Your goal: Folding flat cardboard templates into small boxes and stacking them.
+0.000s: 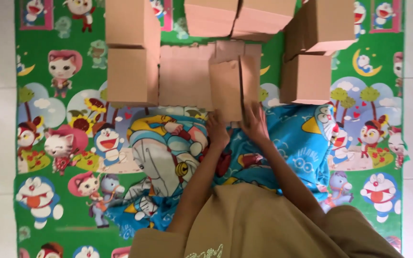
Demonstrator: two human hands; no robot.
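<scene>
At the centre of the frame both hands gripped a half-folded cardboard box (229, 88) by its lower edge. The left hand (217, 131) had its fingers curled on the bottom left corner; the right hand (254, 122) pressed the right side, fingertips blurred and partly hidden behind the flap. Flat cardboard sheets (183, 76) lay behind it. Finished boxes (132, 76) stood around, the upper ones cut off by the frame's top edge, on a green cartoon mat (63, 143).

top boxes (264, 16) cut off by upper edge, right hand (255, 123) motion-blurred, flat cardboard (185, 76) partly hidden behind half-folded box (228, 88)
</scene>
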